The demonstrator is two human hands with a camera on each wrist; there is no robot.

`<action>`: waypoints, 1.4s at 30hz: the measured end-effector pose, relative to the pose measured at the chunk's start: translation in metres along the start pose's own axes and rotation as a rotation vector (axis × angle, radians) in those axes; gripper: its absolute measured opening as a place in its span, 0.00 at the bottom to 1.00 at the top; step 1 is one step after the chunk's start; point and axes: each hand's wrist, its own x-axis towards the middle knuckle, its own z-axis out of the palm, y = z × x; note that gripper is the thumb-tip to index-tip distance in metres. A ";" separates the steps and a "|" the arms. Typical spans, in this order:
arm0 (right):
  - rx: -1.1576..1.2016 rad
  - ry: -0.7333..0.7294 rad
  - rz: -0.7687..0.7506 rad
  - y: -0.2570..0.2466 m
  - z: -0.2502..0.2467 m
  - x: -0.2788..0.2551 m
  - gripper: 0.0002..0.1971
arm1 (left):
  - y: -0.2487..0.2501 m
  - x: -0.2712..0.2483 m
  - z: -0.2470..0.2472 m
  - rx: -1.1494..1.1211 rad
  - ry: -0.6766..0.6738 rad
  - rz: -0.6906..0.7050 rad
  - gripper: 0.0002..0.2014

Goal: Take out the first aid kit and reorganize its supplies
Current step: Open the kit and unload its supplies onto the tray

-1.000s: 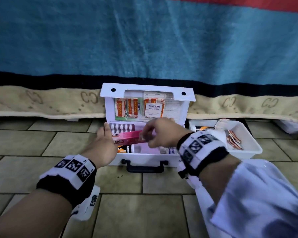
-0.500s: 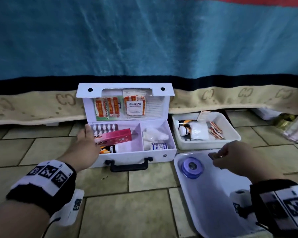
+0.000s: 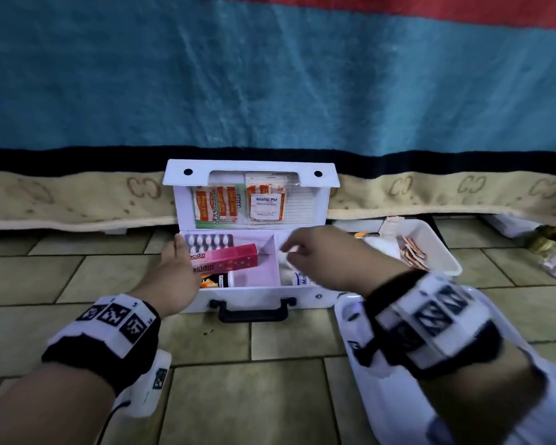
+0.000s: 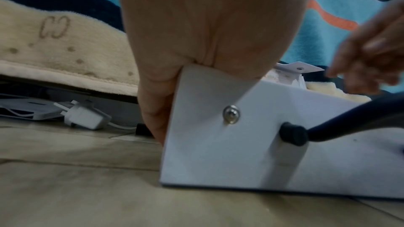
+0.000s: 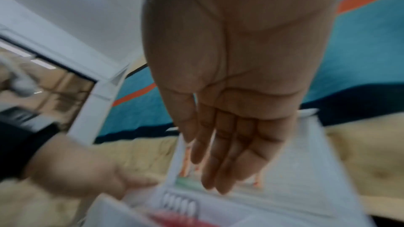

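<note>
The first aid kit (image 3: 251, 300) looks like smooth white painted metal or hard plastic, I cannot tell which, matt with a faint sheen, with a shiny metal rivet (image 4: 231, 114) on its front and a smooth black plastic handle (image 3: 252, 311). Inside lie a glossy pink cardboard box (image 3: 227, 258), a shiny foil pill strip (image 3: 208, 241) and paper-wrapped plasters (image 3: 217, 205) behind clear film. The floor (image 3: 289, 399) is dull, slightly mottled tile. The blanket (image 3: 270, 91) hanging behind is fuzzy, plush cloth. The two trays (image 3: 443, 252) to the right look like smooth white plastic
</note>
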 end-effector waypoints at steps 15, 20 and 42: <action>-0.340 -0.403 -0.191 -0.034 0.079 0.091 0.31 | 0.005 -0.007 -0.004 0.083 -0.012 -0.003 0.37; -0.262 -0.290 -0.163 -0.031 0.038 0.083 0.16 | 0.004 -0.005 -0.003 0.081 -0.011 0.001 0.38; -0.070 -0.134 0.560 0.058 0.039 -0.146 0.14 | 0.005 -0.007 -0.004 0.126 0.014 0.032 0.36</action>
